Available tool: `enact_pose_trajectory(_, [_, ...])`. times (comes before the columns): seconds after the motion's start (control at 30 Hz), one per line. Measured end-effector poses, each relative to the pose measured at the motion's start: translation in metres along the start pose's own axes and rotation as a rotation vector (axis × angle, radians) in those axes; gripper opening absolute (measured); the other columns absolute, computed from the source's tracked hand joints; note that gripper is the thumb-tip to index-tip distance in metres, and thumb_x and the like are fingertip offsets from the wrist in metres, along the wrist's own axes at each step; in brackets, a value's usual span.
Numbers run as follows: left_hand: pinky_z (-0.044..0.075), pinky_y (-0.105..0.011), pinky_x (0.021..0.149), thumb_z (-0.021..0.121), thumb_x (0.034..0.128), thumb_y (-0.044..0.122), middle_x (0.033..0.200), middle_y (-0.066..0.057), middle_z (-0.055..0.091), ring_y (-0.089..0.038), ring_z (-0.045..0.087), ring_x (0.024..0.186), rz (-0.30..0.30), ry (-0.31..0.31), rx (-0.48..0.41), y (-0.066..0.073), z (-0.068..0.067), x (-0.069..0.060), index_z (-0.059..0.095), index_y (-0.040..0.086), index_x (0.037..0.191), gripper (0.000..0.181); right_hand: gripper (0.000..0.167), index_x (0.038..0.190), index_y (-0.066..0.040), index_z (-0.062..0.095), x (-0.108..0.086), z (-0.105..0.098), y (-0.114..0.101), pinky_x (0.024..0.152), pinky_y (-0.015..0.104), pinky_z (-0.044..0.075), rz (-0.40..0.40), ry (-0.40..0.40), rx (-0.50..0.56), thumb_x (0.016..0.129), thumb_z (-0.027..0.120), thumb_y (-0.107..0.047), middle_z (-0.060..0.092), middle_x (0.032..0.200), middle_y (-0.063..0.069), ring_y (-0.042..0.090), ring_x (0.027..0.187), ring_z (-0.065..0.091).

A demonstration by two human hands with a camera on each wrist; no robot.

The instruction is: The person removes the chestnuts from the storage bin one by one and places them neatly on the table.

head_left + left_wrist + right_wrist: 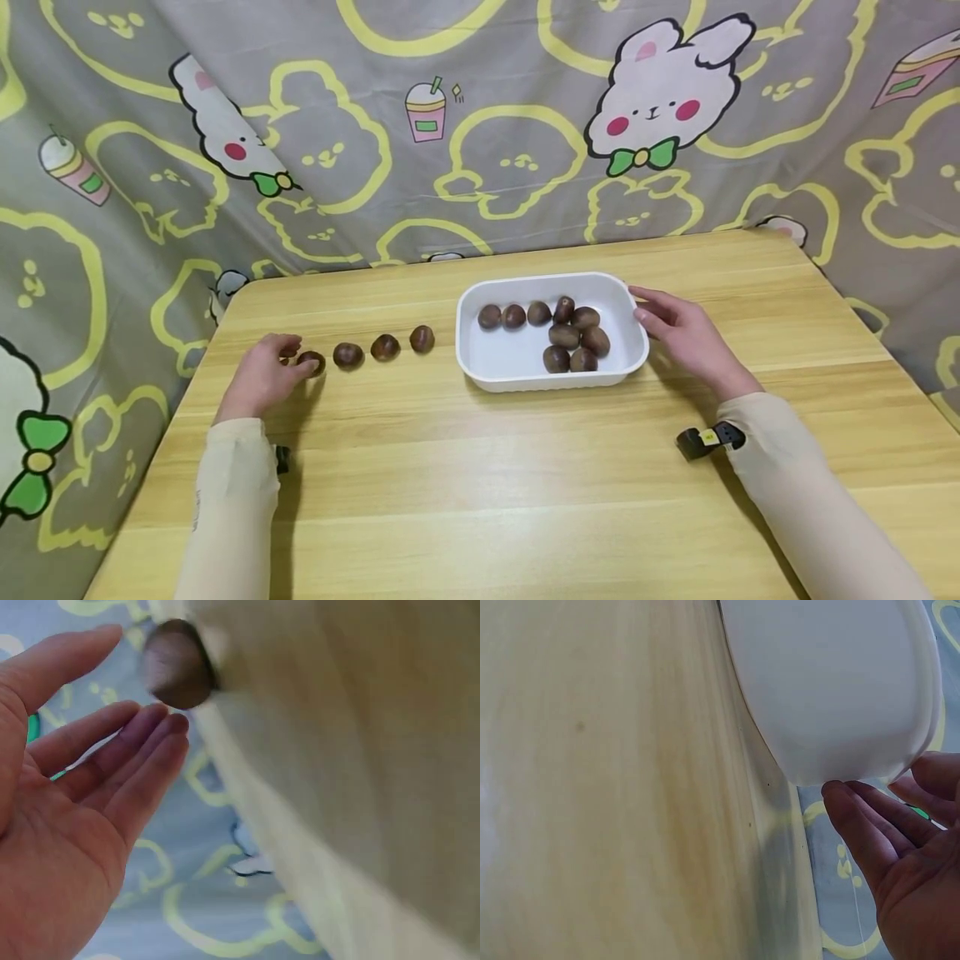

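On the table [465, 475] several brown chestnuts stand in a row, from the leftmost chestnut [311, 363] to the chestnut [422, 339] nearest the container. My left hand [262, 375] is at the leftmost one; in the left wrist view that chestnut [178, 664] appears just beyond the parted thumb and fingers. A white plastic container [495, 379] holds several more chestnuts [565, 337], some lined along its far side and others bunched at its right. My right hand [686, 337] touches the container's right end, its fingers [855, 825] fairly straight against the wall.
A grey curtain [517, 83] with yellow outlines and cartoon rabbits hangs behind the table and around its left and right sides. Each wrist carries a small dark camera, the right camera [705, 440] showing more fully.
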State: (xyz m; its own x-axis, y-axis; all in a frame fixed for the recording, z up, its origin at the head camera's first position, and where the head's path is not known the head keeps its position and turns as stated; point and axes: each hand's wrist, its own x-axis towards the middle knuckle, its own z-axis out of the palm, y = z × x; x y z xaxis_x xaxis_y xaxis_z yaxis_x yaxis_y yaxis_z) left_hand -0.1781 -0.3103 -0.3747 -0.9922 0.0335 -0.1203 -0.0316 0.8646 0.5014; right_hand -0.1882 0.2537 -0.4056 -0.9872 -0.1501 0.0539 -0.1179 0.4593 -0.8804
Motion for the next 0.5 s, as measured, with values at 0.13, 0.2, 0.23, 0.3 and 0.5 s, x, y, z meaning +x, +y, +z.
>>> enact_pose_trajectory(0.13, [0.043,-0.058,0.095,0.064,0.0967,0.022,0.133,-0.029,0.047,-0.048,0.049,0.120,0.055,0.072,-0.055,0.023,-0.004,-0.004,0.043,-0.009,0.140,0.057,0.048,0.147,-0.003,0.043,-0.001,0.000,0.000,0.087,0.014,0.046,0.003,0.004,-0.005,0.104,0.050,-0.024,0.058,0.127,0.027,0.037,0.116,0.057])
enact_pose_trajectory(0.2, [0.045,-0.055,0.095,0.064,0.0969,0.021,0.131,-0.025,0.049,-0.044,0.051,0.119,0.103,0.118,-0.090,0.037,-0.004,-0.005,0.048,-0.006,0.138,0.051,0.048,0.147,-0.004,0.043,-0.001,-0.001,-0.001,0.087,0.013,0.045,0.000,0.010,-0.005,0.104,0.051,-0.023,0.058,0.127,0.027,0.036,0.115,0.057])
enact_pose_trajectory(0.23, [0.045,-0.054,0.096,0.064,0.0969,0.020,0.131,-0.023,0.051,-0.042,0.051,0.119,0.128,0.136,-0.108,0.043,-0.004,-0.006,0.050,-0.005,0.136,0.048,0.048,0.147,-0.004,0.044,-0.001,-0.001,-0.001,0.086,0.012,0.045,-0.002,0.012,-0.008,0.104,0.051,-0.023,0.059,0.126,0.027,0.036,0.115,0.057])
enact_pose_trajectory(0.3, [0.045,-0.052,0.097,0.065,0.0961,0.017,0.129,-0.019,0.054,-0.038,0.052,0.119,0.183,0.168,-0.148,0.057,0.000,-0.005,0.055,-0.003,0.132,0.042,0.047,0.147,-0.004,0.044,-0.001,0.000,-0.001,0.087,0.012,0.045,-0.007,0.010,-0.007,0.104,0.051,-0.023,0.059,0.127,0.026,0.036,0.115,0.057])
enact_pose_trajectory(0.5, [0.047,-0.045,0.096,0.070,0.0924,0.012,0.119,-0.011,0.061,-0.027,0.056,0.113,0.351,0.195,-0.220,0.099,0.013,-0.002,0.063,0.002,0.123,0.033,0.047,0.147,-0.004,0.044,0.000,0.000,0.000,0.086,0.012,0.045,-0.006,0.008,-0.003,0.104,0.051,-0.023,0.059,0.127,0.026,0.036,0.116,0.057])
